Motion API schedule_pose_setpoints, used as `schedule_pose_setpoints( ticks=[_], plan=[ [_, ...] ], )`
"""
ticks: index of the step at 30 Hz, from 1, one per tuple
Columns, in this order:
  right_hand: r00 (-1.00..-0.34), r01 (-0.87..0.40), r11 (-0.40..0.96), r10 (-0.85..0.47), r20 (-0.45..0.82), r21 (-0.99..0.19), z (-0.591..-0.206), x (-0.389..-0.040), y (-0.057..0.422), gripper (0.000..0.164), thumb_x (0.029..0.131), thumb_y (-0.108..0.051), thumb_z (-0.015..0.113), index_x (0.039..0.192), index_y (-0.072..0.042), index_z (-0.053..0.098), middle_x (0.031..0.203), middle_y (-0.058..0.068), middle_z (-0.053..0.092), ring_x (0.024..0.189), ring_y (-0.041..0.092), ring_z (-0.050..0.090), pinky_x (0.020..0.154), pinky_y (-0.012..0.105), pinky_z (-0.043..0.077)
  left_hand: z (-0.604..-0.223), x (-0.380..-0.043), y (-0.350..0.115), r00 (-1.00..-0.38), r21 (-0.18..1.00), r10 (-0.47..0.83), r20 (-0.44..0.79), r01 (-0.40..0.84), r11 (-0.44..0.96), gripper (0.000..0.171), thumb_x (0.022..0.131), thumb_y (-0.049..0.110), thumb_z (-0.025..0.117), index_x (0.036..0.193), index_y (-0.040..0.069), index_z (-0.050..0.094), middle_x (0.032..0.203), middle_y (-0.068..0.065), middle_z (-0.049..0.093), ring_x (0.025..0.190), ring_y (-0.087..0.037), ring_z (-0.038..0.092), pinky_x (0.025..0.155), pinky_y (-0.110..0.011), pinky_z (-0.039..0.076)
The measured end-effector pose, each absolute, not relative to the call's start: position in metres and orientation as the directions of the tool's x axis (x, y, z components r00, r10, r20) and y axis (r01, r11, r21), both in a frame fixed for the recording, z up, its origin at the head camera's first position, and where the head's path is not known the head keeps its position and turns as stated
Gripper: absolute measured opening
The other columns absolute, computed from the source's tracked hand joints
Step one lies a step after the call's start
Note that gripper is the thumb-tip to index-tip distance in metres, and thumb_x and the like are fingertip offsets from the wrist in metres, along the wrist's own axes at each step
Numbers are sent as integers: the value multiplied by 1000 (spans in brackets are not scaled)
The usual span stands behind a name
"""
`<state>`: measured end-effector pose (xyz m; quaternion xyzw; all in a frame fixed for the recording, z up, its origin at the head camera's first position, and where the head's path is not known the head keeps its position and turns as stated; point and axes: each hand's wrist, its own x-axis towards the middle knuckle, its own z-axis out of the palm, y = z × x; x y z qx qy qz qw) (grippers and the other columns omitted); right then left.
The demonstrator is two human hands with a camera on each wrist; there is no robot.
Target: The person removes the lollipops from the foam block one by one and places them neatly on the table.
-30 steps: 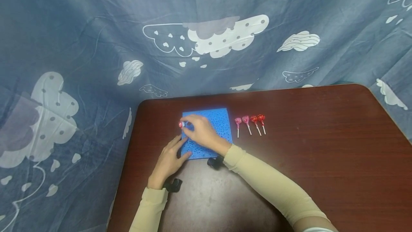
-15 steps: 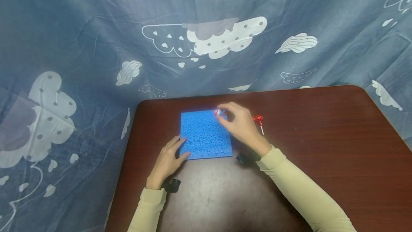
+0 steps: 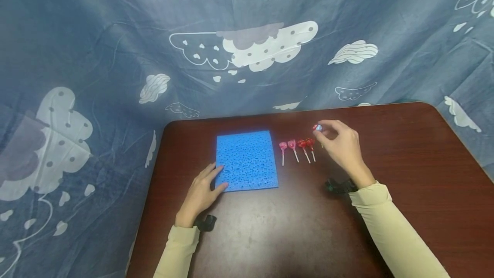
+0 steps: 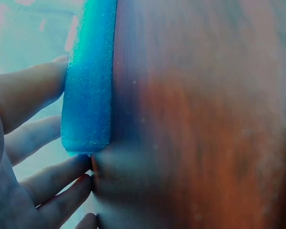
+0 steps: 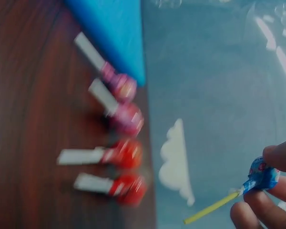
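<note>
My right hand pinches a lollipop by its blue-and-red wrapped head, above the table to the right of the lollipop row. In the right wrist view the yellow stick of this lollipop points down and left. My left hand rests at the near left corner of a pitted blue foam block, thumb and fingertips touching its edges. The left wrist view shows those fingers extended against the block's side.
Two pink lollipops and two red lollipops lie side by side, right of the block, sticks towards me. The brown table extends right. A blue curtain with cloud prints hangs behind its far edge.
My right hand has carried the lollipop from above the foam block's left edge to the right, past the row of lollipops. My left hand has stayed at the block's corner.
</note>
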<state>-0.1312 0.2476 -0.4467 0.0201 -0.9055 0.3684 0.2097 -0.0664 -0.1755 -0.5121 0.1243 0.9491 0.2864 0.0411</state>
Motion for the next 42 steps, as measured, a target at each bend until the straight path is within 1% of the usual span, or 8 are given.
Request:
schedule_pose_setpoints(
  ticks=[3, 6, 13, 17, 26, 34, 42],
  plan=[
    [-925, -142, 752, 131, 357, -644, -455, -130, 262, 28, 89, -17, 81, 114, -5, 76, 88, 12, 75, 75, 25, 68, 68, 24, 41, -513, -66, -176, -966, 551, 258, -11, 209, 808, 64, 97, 40, 74, 154, 20, 53, 164, -14, 43, 151, -39, 41, 119, -66, 36],
    [-941, -101, 771, 131, 312, -628, -464, -130, 272, 28, 91, -22, 79, 113, -4, 76, 87, 12, 75, 77, 24, 66, 68, 28, 42, -513, -66, -177, -966, 550, 256, -13, 207, 809, 64, 97, 40, 74, 154, 20, 53, 164, -14, 43, 151, -39, 41, 119, -66, 36],
    [-968, -23, 787, 137, 211, -617, -482, -133, 282, 32, 94, -30, 76, 113, -3, 75, 90, 10, 74, 79, 23, 66, 69, 34, 46, -515, -66, -178, -966, 550, 258, -6, 212, 808, 63, 97, 40, 74, 153, 19, 54, 163, -15, 44, 151, -39, 42, 118, -66, 37],
    [-973, -7, 785, 139, 187, -619, -489, -136, 285, 33, 94, -30, 76, 111, -2, 75, 90, 12, 74, 80, 26, 67, 71, 37, 47, -517, -67, -178, -964, 546, 267, 5, 226, 807, 63, 97, 40, 74, 153, 18, 55, 162, -16, 46, 150, -39, 43, 118, -65, 37],
    [-981, 2, 797, 120, 154, -604, -501, -143, 289, 34, 94, -33, 77, 105, -2, 74, 90, 16, 76, 81, 32, 70, 69, 41, 48, -517, -68, -178, -961, 548, 275, 17, 239, 802, 62, 97, 39, 74, 153, 18, 55, 162, -16, 46, 150, -39, 44, 118, -66, 38],
    [-985, 7, 817, 104, 136, -576, -501, -148, 287, 37, 95, -35, 76, 105, 0, 74, 89, 17, 75, 79, 35, 69, 69, 50, 49, -514, -68, -177, -964, 554, 267, 4, 224, 802, 61, 98, 40, 73, 153, 19, 55, 162, -16, 45, 151, -39, 42, 119, -66, 36],
    [-988, 36, 826, 115, 107, -563, -502, -151, 285, 39, 94, -38, 76, 106, -1, 73, 88, 16, 74, 80, 35, 68, 67, 48, 48, -516, -70, -177, -964, 546, 266, 11, 228, 806, 61, 98, 41, 73, 152, 19, 55, 162, -16, 46, 150, -39, 43, 119, -66, 36]
  ],
)
